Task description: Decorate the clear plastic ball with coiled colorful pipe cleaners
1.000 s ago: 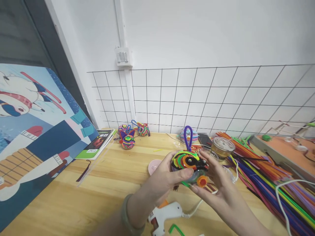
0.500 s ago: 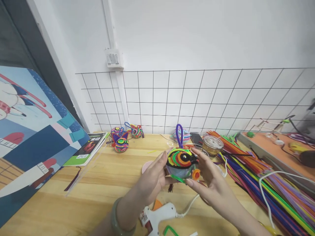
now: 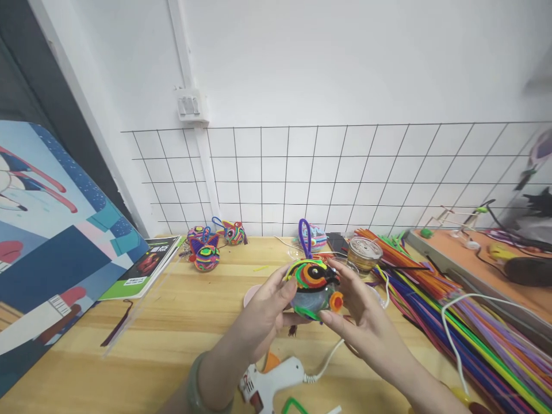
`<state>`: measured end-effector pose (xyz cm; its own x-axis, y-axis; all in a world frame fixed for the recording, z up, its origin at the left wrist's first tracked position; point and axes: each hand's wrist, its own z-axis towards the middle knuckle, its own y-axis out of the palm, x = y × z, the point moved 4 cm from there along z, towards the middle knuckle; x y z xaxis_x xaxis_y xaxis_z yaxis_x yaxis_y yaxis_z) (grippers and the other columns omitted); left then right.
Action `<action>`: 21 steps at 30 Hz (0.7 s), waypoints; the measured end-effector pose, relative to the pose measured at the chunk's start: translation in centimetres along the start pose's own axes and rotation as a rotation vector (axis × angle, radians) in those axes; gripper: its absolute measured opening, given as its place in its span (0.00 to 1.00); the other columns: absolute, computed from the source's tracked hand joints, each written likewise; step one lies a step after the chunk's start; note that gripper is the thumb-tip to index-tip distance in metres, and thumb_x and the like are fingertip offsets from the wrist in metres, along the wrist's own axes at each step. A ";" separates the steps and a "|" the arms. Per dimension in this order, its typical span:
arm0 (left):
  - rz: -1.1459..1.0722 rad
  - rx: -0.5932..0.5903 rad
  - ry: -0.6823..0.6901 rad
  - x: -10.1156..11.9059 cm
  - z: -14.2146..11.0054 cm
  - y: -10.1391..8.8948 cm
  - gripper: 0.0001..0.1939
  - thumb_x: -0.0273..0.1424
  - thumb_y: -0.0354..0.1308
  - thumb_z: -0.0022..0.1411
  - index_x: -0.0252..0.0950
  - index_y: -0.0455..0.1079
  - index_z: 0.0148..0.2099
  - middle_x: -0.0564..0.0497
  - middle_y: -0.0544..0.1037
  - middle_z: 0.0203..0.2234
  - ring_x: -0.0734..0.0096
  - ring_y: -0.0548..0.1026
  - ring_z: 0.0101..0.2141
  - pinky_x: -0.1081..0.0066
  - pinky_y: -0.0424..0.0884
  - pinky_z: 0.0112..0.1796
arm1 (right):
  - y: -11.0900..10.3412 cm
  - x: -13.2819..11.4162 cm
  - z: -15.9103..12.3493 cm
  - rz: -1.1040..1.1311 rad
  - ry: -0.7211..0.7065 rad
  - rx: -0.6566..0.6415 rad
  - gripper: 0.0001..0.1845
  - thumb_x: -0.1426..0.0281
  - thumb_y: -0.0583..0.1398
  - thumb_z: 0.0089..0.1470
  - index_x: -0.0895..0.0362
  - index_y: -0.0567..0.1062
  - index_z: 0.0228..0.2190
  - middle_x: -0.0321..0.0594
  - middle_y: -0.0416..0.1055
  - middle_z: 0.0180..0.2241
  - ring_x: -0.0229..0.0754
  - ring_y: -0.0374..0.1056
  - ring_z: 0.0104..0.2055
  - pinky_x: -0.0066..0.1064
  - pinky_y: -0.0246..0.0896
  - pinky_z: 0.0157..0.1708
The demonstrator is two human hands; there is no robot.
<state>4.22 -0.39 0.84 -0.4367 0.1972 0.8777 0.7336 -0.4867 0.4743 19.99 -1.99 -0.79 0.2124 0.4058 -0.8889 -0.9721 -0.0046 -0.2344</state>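
Observation:
Between my two hands, above the table, is a round ornament (image 3: 311, 300) covered partly in coloured pipe cleaners, with a black-rimmed eye, an orange disc and a purple loop on top. Its lower side shows a bare, see-through surface. My left hand (image 3: 269, 305) grips it from the left, thumb on the front. My right hand (image 3: 360, 313) holds the right side, thumb low and fingers behind. Below them a white hot glue gun (image 3: 278, 376) lies on the table, its cord running right. A bent green pipe cleaner (image 3: 295, 404) lies beside the glue gun.
Finished-looking colourful ornaments (image 3: 206, 257) stand at the back left, near a magazine (image 3: 149, 267). Bundles of pipe cleaners (image 3: 457, 322) cover the right side. A clear lidded cup (image 3: 364, 253) stands behind my right hand. A painted board (image 3: 64, 241) leans at far left.
The view has shifted slightly to the right. The ornament stays in both hands, and my left thumb has moved a little on its front.

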 end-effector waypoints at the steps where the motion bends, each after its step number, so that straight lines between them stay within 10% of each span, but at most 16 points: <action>1: 0.011 -0.004 0.003 -0.1 0.0 0.0 0.22 0.41 0.56 0.62 0.40 0.68 0.56 0.40 0.73 0.52 0.54 0.73 0.49 0.60 0.71 0.43 | 0.0 -0.1 -0.1 -0.033 -0.005 0.009 0.36 0.62 0.63 0.54 0.48 0.54 0.60 0.46 0.54 0.63 0.51 0.54 0.63 0.47 0.54 0.60; 12: 0.044 -0.015 0.056 -0.1 0.1 0.1 0.25 0.38 0.67 0.52 0.35 0.71 0.52 0.39 0.75 0.50 0.55 0.72 0.50 0.61 0.66 0.51 | 1.0 -0.3 -1.2 -0.398 -0.160 0.080 0.38 0.61 0.64 0.53 0.47 0.52 0.59 0.46 0.59 0.59 0.53 0.59 0.59 0.48 0.61 0.55; 21: 0.030 -0.005 0.048 0.0 0.1 -0.3 0.20 0.33 0.63 0.57 0.36 0.70 0.52 0.42 0.76 0.48 0.58 0.74 0.45 0.68 0.71 0.41 | 0.8 -0.3 -1.3 -0.270 -0.137 0.034 0.41 0.60 0.65 0.52 0.43 0.51 0.60 0.44 0.58 0.59 0.54 0.58 0.60 0.49 0.61 0.54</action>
<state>4.06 -0.16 0.72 -0.4393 0.1416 0.8871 0.7441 -0.4960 0.4476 19.30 -3.27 -1.25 0.4506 0.5078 -0.7342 -0.8855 0.1497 -0.4399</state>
